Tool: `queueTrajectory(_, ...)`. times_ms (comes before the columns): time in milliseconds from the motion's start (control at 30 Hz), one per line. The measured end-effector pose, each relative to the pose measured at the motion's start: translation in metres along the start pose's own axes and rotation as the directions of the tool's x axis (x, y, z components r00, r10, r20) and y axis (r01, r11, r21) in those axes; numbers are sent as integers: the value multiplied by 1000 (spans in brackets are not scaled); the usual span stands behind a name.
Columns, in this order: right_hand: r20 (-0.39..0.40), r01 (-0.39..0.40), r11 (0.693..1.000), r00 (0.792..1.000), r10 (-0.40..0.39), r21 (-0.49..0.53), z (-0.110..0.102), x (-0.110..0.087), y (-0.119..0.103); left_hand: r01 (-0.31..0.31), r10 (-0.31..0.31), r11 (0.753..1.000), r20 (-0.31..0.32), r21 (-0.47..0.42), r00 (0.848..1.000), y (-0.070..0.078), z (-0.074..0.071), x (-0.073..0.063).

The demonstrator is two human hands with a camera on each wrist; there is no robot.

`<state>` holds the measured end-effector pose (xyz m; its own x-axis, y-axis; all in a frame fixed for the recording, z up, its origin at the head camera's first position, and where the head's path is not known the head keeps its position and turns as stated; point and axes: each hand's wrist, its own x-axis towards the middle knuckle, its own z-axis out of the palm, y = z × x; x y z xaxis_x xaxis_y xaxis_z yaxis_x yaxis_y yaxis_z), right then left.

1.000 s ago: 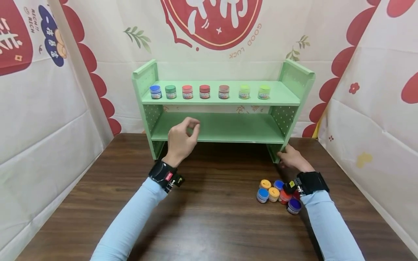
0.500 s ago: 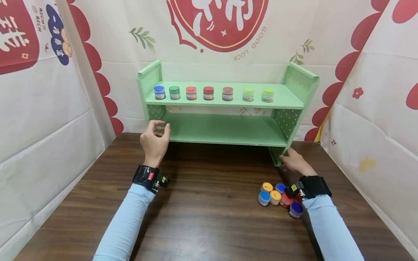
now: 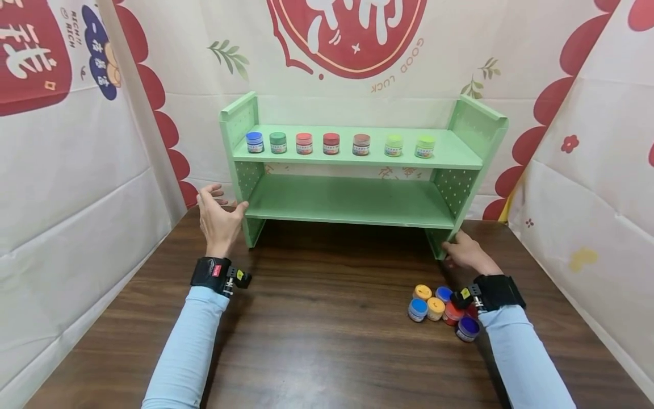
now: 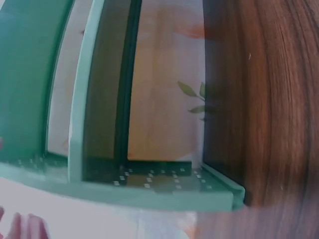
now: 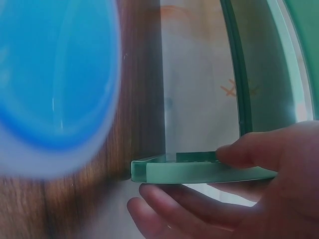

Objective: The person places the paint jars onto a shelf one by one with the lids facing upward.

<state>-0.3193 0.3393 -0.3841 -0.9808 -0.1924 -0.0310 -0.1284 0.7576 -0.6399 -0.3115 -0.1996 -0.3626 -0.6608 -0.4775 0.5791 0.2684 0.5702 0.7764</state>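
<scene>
A two-tier green shelf [image 3: 352, 199] stands at the back of the brown table, and several small paint jars [image 3: 331, 143] line its upper board. My right hand [image 3: 467, 251] grips the foot of the right side panel [image 5: 209, 172], the thumb on the inner face and the fingers outside. My left hand [image 3: 219, 221] is by the left side panel [image 3: 248, 176], its thumb tip at the panel's front edge and its fingers spread outside it. Whether the thumb touches is unclear. In the left wrist view, blurred fingers [image 4: 27, 226] show apart from the panel.
Several more paint jars, among them a blue one [image 3: 418, 309] and a yellow one [image 3: 436, 308], stand clustered on the table [image 3: 317, 341] beside my right wrist, which partly hides some. A blue lid [image 5: 55, 74] looms close in the right wrist view. Printed cloth [image 3: 347, 108] hangs behind.
My left hand has moved left from in front of the lower board to the left side panel, its fingers spreading. My right hand stays on the right panel. The head view has shifted slightly.
</scene>
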Motion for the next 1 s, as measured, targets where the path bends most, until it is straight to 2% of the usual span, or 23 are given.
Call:
queueTrajectory(67, 1, 1, 1000, 1000, -1, -3, 0, 0, 0, 42, -43, 999, 114, 10, 992, -5, -3, 2)
queueTrajectory(100, 0, 1, 1000, 1000, -1, -3, 0, 0, -1, 62, -65, 998, 174, 23, 983, -8, -5, 3)
queueTrajectory(133, 0, 1, 1000, 1000, -1, -3, 0, 0, 0, 79, -86, 996, 236, 39, 968, -11, -5, 4)
queueTrajectory(233, -3, 5, 1000, 1000, -5, -4, 1, 1, 2, 101, -140, 988, 393, 118, 909, -20, -5, 5)
queueTrajectory(333, 3, 10, 1000, 1000, -10, 0, 0, 1, 2, 76, -163, 979, 497, 190, 852, -27, -4, 4)
queueTrajectory(367, 10, 10, 1000, 1000, -10, 1, -1, 1, 2, 67, -167, 976, 518, 207, 839, -29, -3, 4)
queueTrajectory(433, 37, 5, 1000, 999, -4, -8, -4, 0, 1, 54, -172, 973, 543, 226, 822, -33, -1, 3)
queueTrajectory(500, 74, -10, 999, 997, 12, -33, -9, -1, -3, 46, -177, 970, 559, 240, 810, -36, -1, 2)
queueTrajectory(633, 123, -42, 984, 990, 63, -172, -22, -8, -17, 29, -179, 967, 594, 253, 785, -43, 2, 0)
queueTrajectory(700, 119, -62, 971, 989, 91, -233, -29, -14, -28, 9, -165, 967, 600, 255, 783, -46, 4, 0)
queueTrajectory(800, 93, -70, 950, 990, 103, -304, -37, -22, -43, -18, -138, 969, 597, 248, 790, -47, 7, 0)
queueTrajectory(867, 76, -46, 941, 994, 75, -334, -38, -26, -53, -26, -130, 968, 589, 248, 797, -48, 8, -1)
queueTrajectory(933, 81, 7, 935, 996, 24, -355, -36, -30, -62, -22, -135, 968, 588, 252, 798, -48, 9, -1)
queueTrajectory(1000, 92, 59, 933, 995, -28, -354, -33, -34, -71, -14, -147, 967, 595, 256, 790, -46, 10, -1)
